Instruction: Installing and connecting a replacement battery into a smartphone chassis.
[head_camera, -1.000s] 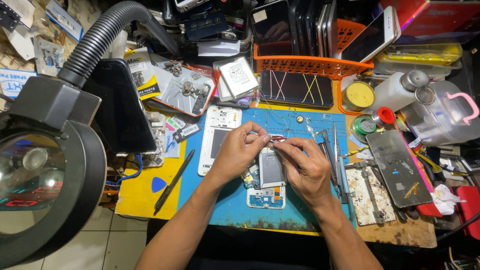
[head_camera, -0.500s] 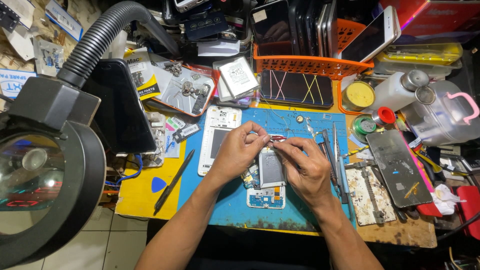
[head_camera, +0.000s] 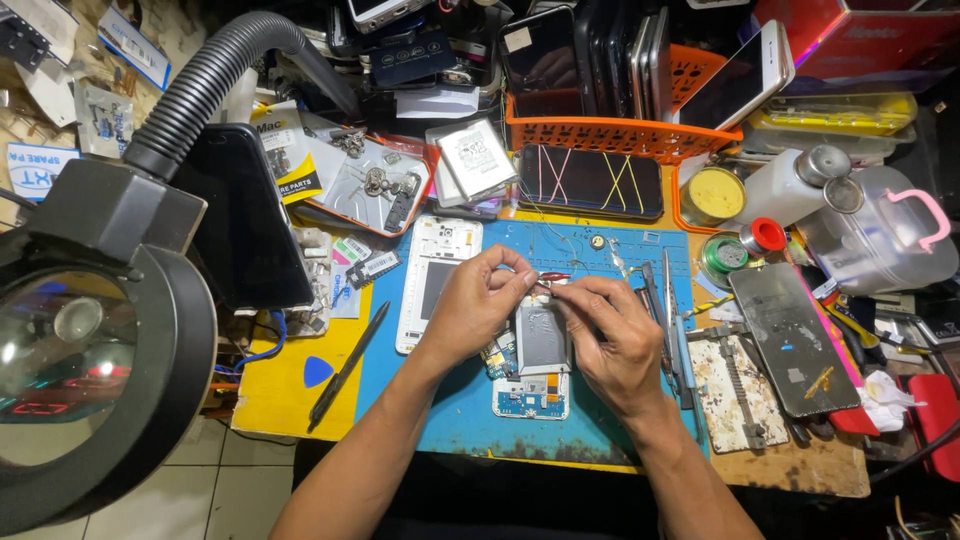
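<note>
Both hands, left hand (head_camera: 478, 305) and right hand (head_camera: 612, 338), pinch a small reddish flex part (head_camera: 553, 279) just above the opened white phone chassis (head_camera: 540, 352), mid-fitting; next needs fine alignment.

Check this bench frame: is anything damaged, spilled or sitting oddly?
Two things stand out. The dark phone below the orange basket has light lines crossing its screen; whether cracks or bands, I cannot tell. The opened phone under both hands lies with its board exposed. Otherwise just dense clutter, no visible spill.
</note>
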